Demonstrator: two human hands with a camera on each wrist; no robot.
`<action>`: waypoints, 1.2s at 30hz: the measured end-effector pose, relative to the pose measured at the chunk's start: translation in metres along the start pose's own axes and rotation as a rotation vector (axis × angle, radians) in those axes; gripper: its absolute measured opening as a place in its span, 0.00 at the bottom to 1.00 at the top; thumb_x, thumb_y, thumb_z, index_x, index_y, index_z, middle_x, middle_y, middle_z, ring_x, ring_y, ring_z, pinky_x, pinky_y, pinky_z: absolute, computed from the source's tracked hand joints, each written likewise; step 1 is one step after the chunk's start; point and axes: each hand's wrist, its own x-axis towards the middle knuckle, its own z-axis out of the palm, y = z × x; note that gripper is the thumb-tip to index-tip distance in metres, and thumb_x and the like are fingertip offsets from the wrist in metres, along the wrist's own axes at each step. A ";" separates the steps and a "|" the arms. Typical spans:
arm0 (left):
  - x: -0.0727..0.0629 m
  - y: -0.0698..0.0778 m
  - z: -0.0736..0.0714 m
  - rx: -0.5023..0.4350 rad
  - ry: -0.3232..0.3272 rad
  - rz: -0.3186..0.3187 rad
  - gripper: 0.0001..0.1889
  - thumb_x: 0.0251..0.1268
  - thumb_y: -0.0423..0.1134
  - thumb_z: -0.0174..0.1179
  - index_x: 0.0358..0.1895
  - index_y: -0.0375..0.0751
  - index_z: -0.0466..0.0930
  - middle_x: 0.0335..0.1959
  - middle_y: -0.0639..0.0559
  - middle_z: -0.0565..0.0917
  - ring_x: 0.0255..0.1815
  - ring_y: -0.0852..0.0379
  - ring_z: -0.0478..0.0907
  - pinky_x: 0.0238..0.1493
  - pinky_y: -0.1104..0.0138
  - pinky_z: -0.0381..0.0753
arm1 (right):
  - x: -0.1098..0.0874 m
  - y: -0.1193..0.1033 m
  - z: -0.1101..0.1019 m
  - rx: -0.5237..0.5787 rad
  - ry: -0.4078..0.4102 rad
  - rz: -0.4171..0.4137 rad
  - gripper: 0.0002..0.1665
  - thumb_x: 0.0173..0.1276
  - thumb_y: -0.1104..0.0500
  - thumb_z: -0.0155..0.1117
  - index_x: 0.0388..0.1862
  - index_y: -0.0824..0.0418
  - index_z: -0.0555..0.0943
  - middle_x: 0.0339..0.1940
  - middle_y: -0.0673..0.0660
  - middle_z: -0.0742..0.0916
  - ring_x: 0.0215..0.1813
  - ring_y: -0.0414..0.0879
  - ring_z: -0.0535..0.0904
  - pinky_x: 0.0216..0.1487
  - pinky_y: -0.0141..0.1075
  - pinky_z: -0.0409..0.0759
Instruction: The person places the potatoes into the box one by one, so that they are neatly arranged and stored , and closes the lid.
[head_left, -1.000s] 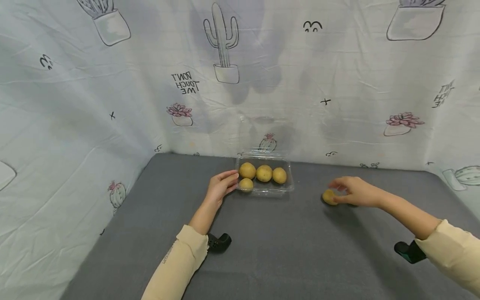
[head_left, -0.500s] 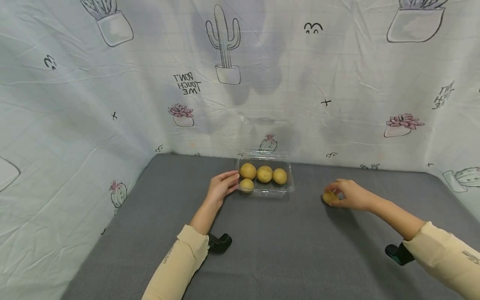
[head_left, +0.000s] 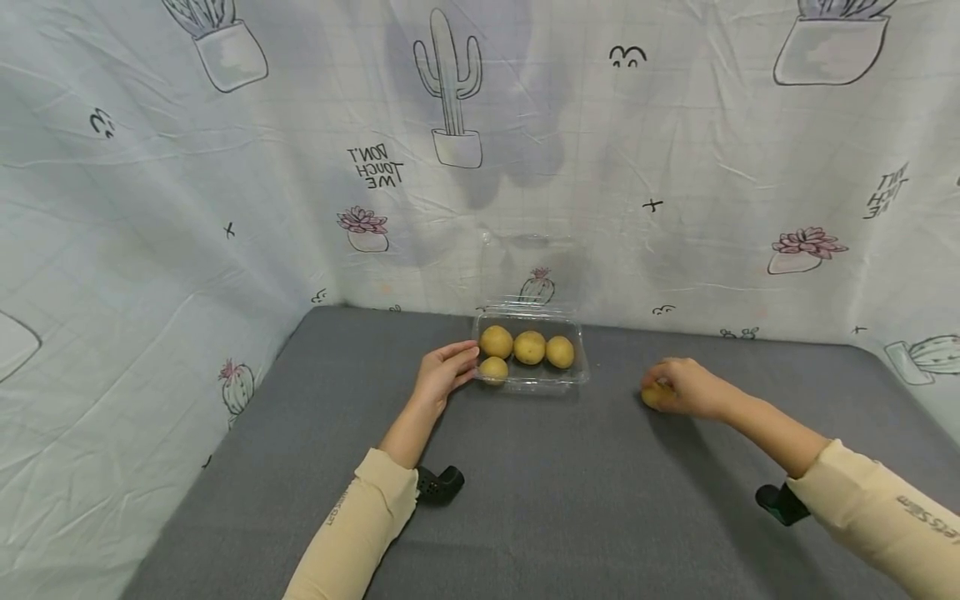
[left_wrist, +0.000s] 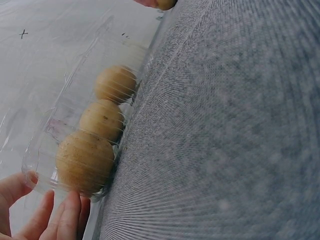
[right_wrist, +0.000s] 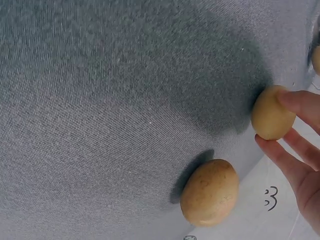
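Note:
A clear plastic clamshell container [head_left: 543, 387] stands at the back of the table with its lid [head_left: 570, 258] raised. Several potatoes lie in it: a large one [head_left: 496, 342] at the left corner, others along the back, a small one [head_left: 493, 371] in front. My left hand [head_left: 441, 375] holds the container's left end, thumb at the rim and fingers on the side wall. To the right, my right hand [head_left: 693, 390] pinches a small potato [right_wrist: 272, 115] between thumb and fingers, low over the cloth. Beside it lies a bigger potato [right_wrist: 210, 192], hidden behind the hand in the head view.
Dark grey cloth [head_left: 540, 492] covers the table. A white cactus-print curtain [head_left: 300, 167] hangs close behind and along the sides. Black devices sit at the left wrist [head_left: 441, 485] and the right wrist [head_left: 782, 504].
My right hand has moved a little left and closed its fingers on the small potato, which has shifted slightly left. The left hand and the container have stayed in place.

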 end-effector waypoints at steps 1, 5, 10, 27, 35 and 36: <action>0.000 0.000 0.000 -0.002 -0.001 -0.004 0.17 0.61 0.33 0.60 0.54 0.33 0.77 0.49 0.40 0.79 0.53 0.42 0.75 0.47 0.67 0.81 | 0.000 0.000 0.000 -0.004 -0.004 -0.006 0.12 0.50 0.71 0.69 0.36 0.68 0.82 0.36 0.62 0.83 0.40 0.60 0.80 0.36 0.47 0.81; 0.003 -0.003 -0.001 -0.006 0.008 -0.009 0.17 0.61 0.34 0.60 0.53 0.33 0.77 0.49 0.40 0.79 0.53 0.42 0.75 0.46 0.67 0.81 | 0.001 0.000 0.000 -0.022 -0.039 -0.003 0.17 0.47 0.71 0.71 0.39 0.68 0.81 0.39 0.64 0.84 0.41 0.59 0.79 0.35 0.47 0.80; 0.003 -0.003 -0.001 -0.007 0.006 -0.007 0.17 0.61 0.34 0.61 0.53 0.33 0.77 0.47 0.42 0.80 0.52 0.43 0.76 0.45 0.68 0.81 | 0.002 -0.001 0.000 -0.053 -0.065 0.015 0.19 0.46 0.72 0.72 0.40 0.68 0.81 0.39 0.64 0.84 0.41 0.58 0.79 0.36 0.46 0.80; 0.003 -0.005 -0.001 -0.015 0.007 -0.006 0.16 0.61 0.33 0.61 0.52 0.33 0.78 0.47 0.40 0.80 0.48 0.46 0.78 0.41 0.70 0.82 | 0.005 -0.004 -0.013 0.026 -0.028 0.032 0.17 0.52 0.67 0.69 0.43 0.70 0.80 0.38 0.62 0.84 0.38 0.54 0.81 0.31 0.39 0.81; 0.005 -0.004 -0.001 -0.017 0.006 -0.003 0.16 0.60 0.33 0.61 0.52 0.33 0.78 0.48 0.39 0.79 0.46 0.48 0.79 0.41 0.69 0.82 | 0.014 -0.020 -0.019 0.073 0.075 0.071 0.20 0.56 0.66 0.69 0.48 0.70 0.78 0.41 0.62 0.83 0.41 0.55 0.81 0.37 0.41 0.83; 0.005 -0.004 -0.001 -0.019 0.005 -0.007 0.16 0.60 0.33 0.61 0.52 0.34 0.78 0.49 0.39 0.79 0.46 0.49 0.79 0.41 0.70 0.82 | 0.015 -0.021 -0.018 0.074 0.084 0.072 0.20 0.56 0.66 0.69 0.48 0.69 0.78 0.41 0.61 0.84 0.42 0.55 0.81 0.38 0.42 0.83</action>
